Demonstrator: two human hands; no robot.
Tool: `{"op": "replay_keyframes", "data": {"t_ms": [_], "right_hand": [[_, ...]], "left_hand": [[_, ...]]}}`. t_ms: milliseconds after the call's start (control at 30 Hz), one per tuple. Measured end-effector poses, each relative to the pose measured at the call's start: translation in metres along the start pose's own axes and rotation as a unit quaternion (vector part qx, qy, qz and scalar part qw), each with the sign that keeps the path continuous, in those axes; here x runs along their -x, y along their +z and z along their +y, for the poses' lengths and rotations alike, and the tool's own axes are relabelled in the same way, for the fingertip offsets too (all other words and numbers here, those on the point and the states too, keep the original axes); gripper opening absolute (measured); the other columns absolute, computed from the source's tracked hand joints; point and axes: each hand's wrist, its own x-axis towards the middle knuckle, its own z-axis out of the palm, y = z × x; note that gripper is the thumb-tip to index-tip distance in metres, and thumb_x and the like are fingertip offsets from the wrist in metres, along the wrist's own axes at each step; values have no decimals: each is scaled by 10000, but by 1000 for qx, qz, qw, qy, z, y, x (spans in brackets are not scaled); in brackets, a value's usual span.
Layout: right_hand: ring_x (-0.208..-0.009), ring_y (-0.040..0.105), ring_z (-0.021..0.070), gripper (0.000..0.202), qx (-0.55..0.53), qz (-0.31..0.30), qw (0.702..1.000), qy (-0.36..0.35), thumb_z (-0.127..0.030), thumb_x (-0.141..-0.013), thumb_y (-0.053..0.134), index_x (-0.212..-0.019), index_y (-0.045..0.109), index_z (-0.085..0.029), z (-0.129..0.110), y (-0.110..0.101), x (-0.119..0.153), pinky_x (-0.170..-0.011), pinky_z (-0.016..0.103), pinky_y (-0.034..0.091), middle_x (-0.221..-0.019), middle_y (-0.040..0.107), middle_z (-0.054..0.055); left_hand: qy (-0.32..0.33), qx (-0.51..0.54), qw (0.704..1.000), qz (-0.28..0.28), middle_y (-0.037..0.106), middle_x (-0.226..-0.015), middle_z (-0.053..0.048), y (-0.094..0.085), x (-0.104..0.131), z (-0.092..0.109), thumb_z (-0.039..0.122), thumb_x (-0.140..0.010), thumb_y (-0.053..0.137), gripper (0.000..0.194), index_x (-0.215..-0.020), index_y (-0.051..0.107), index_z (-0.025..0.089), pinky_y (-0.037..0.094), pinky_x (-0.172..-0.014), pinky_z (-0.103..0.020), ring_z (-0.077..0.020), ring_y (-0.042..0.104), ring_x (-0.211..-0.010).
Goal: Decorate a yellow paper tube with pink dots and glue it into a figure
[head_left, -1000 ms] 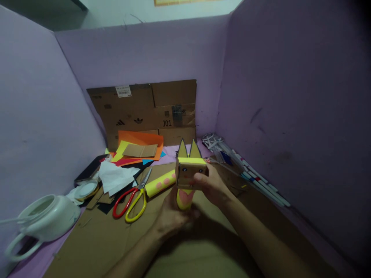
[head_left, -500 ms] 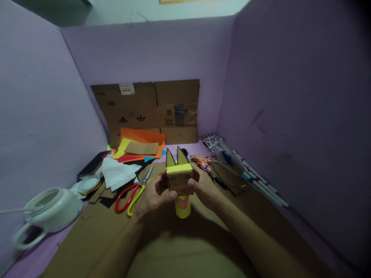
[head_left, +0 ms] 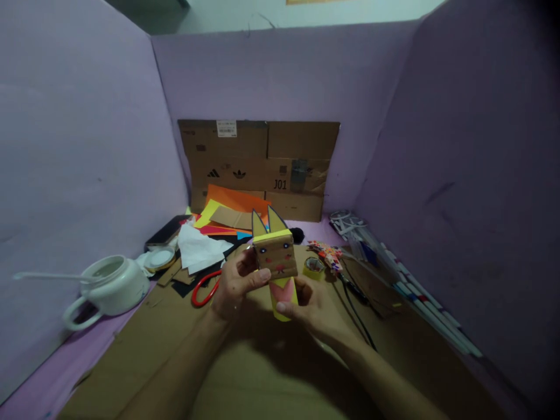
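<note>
A cardboard figure (head_left: 275, 256) has a box head with a drawn face, two pointed yellow ears edged in dark, and a yellow tube body with a pink piece on its front. It tilts slightly between my hands. My left hand (head_left: 238, 283) grips the left side of the head, thumb on its lower front edge. Lower down, my right hand (head_left: 312, 306) is closed round the yellow body, thumb across its front. Red-handled scissors (head_left: 203, 291) lie partly hidden behind my left hand. Behind my right hand stands a short yellow roll (head_left: 313, 267).
A white pot (head_left: 116, 286) with a stick in it stands at the left. Coloured paper (head_left: 238, 201) and white paper (head_left: 199, 251) lie behind, before a cardboard panel (head_left: 258, 157). Long white rolled sticks (head_left: 429, 309) and a patterned piece (head_left: 326, 252) are at the right.
My right hand has moved down from the head to the yellow body. The figure looks raised and tilted. The view has turned left, and the short yellow roll now shows.
</note>
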Motion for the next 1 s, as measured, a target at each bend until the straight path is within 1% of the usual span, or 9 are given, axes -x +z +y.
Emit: {"op": "replay_keyframes", "data": {"t_ms": [100, 200, 267, 433, 600, 667, 767, 833, 1000], "right_hand": [[-706, 612, 196, 184, 6, 26, 1000, -10, -231, -628, 770, -796, 695, -220, 2, 2, 0, -675, 327, 476, -776, 692, 8], [-639, 590, 179, 108, 7, 37, 999, 5, -220, -640, 744, -727, 681, -223, 1, 3, 0, -628, 318, 462, -713, 675, -1], [-654, 592, 183, 125, 11, 33, 999, 6, -202, -626, 747, -726, 677, -230, -1, 4, 0, -651, 327, 465, -724, 676, -2], [-765, 616, 212, 259, -2, 32, 999, 11, -189, -591, 766, -835, 693, -240, -4, 4, -1, -723, 349, 468, -832, 704, 16], [-870, 629, 227, 343, -72, 40, 996, 40, -208, -620, 748, -956, 687, -230, -2, 7, 2, -745, 332, 466, -940, 716, 39], [-892, 631, 229, 366, -91, 46, 994, 48, -190, -612, 744, -970, 679, -221, 0, 8, 3, -755, 326, 467, -952, 717, 40], [-880, 639, 231, 396, -79, 50, 994, 62, -175, -576, 764, -960, 672, -210, 1, 9, 4, -764, 333, 473, -960, 719, 41], [-849, 640, 227, 403, -53, 61, 995, 65, -158, -534, 788, -918, 675, -208, -1, 10, 4, -766, 338, 477, -927, 720, 32], [-749, 629, 203, 327, -13, 99, 993, 68, -147, -520, 765, -834, 687, -193, -4, 12, 3, -701, 321, 484, -805, 712, 16]], "left_hand": [[-3, -33, 999, -2, 697, -1081, -127, 1, 1, 1, 231, -655, 755, 460, -1087, 638, 123, 411, -985, -433, -340, 557, -1141], [-3, -50, 999, -8, 680, -1125, -141, 1, 2, 2, 230, -651, 758, 487, -1109, 634, 119, 392, -1008, -441, -340, 546, -1158], [-1, -52, 999, -16, 675, -1133, -148, 1, 1, 2, 243, -657, 756, 485, -1109, 632, 116, 387, -1012, -447, -340, 546, -1157], [3, -56, 998, -13, 674, -1131, -149, -2, 0, 2, 259, -682, 744, 493, -1136, 618, 114, 385, -1011, -450, -340, 547, -1155], [17, -124, 992, -5, 646, -1191, -143, -3, 1, 5, 259, -668, 754, 494, -1127, 628, 125, 407, -980, -450, -342, 553, -1139], [10, -126, 992, -9, 653, -1179, -134, -3, 1, 6, 257, -677, 741, 499, -1145, 621, 132, 402, -982, -455, -338, 555, -1135], [-9, -108, 994, -20, 668, -1153, -120, -3, -1, 5, 256, -686, 728, 511, -1169, 610, 140, 364, -1020, -458, -330, 546, -1153], [-24, -105, 994, -23, 677, -1138, -115, -4, -2, 4, 254, -681, 729, 527, -1181, 606, 143, 342, -1036, -458, -327, 538, -1164], [-34, -110, 993, -20, 682, -1130, -111, -10, -4, 4, 226, -655, 722, 498, -1140, 645, 143, 374, -1004, -457, -340, 540, -1152]]}}
